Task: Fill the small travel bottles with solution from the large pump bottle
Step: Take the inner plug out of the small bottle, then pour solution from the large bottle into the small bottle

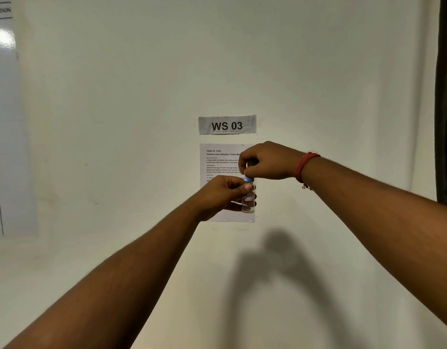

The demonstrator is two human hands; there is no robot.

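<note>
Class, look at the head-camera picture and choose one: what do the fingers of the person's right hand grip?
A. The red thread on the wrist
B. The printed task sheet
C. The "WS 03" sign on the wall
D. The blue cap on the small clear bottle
D: the right hand pinches the blue cap from above while the left hand holds the small clear bottle upright.

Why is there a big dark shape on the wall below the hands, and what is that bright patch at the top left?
Head view: the dark shape is the shadow of the raised arms, cast by light from in front; left hand holds the small bottle, right hand pinches its blue cap. The bright patch is glare on a glossy sheet; the wide lens stretches the forearms.
</note>
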